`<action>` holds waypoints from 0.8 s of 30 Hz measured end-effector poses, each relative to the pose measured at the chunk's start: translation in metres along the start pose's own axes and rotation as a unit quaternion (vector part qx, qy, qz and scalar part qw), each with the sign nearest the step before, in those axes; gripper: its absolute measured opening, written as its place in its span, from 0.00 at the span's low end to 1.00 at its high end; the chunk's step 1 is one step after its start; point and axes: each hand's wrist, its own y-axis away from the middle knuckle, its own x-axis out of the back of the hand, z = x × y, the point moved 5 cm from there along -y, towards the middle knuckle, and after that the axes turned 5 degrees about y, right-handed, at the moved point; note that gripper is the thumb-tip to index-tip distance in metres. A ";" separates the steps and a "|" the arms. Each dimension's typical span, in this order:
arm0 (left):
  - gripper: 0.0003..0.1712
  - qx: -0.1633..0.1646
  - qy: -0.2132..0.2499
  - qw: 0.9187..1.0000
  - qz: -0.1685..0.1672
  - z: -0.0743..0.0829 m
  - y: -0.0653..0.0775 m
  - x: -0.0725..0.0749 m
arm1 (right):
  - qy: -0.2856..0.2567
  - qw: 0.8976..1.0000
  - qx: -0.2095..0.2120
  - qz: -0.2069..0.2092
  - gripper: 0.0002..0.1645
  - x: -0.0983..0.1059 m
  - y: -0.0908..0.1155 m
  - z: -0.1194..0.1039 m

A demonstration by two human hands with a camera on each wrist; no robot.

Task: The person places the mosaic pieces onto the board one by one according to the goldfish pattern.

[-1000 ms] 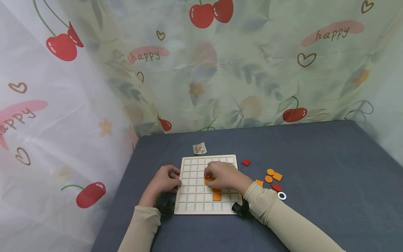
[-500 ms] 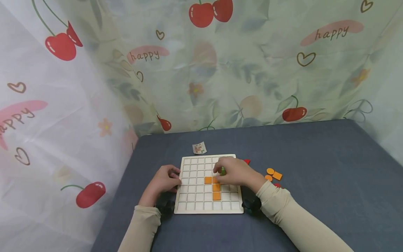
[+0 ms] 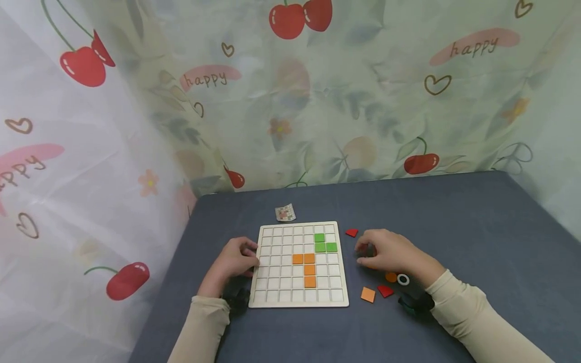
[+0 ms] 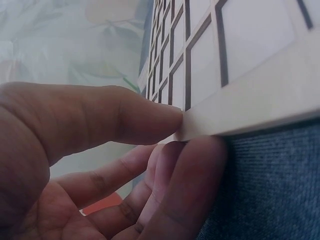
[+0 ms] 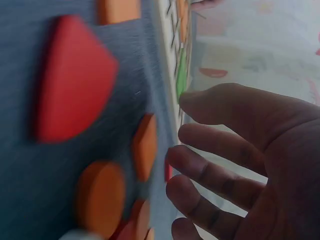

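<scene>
A pale wooden grid board (image 3: 272, 297) lies on the dark cloth-covered table. Orange square tiles (image 3: 309, 270) fill several of its middle cells, and three green square tiles (image 3: 320, 247) sit toward the upper right. At the board's left edge is my left hand (image 3: 233, 260); in the left wrist view its thumb (image 4: 145, 117) and index finger pinch the rim. My right hand (image 3: 392, 252) hovers right of the board above loose pieces, its fingers loosely bent and apart, with nothing visible between them in the right wrist view. It partly hides the pieces below.
Near the right hand lie a loose orange square (image 3: 368, 295), a red quarter-shaped piece (image 3: 386, 291), another red piece (image 3: 351, 232), an orange disc (image 3: 391, 277) and a white ring (image 3: 403, 280). A small patterned card (image 3: 285, 213) lies behind the board. Printed curtains stand behind the table.
My right hand has left the board and moved right over the loose pieces, uncovering the orange and green tiles. My left hand has stayed at the board's left edge.
</scene>
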 end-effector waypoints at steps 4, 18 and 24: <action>0.23 0.000 -0.002 1.000 0.001 0.001 0.001 0.001 | 0.000 1.000 -0.001 -0.003 0.11 -0.001 0.014 0.008; 0.23 -0.005 -0.002 1.000 0.002 -0.003 0.000 -0.002 | 0.001 1.000 -0.010 0.008 0.10 -0.005 0.023 0.010; 0.23 -0.008 -0.003 1.000 0.004 -0.002 0.001 -0.001 | -0.001 1.000 -0.009 0.013 0.10 -0.005 0.022 0.010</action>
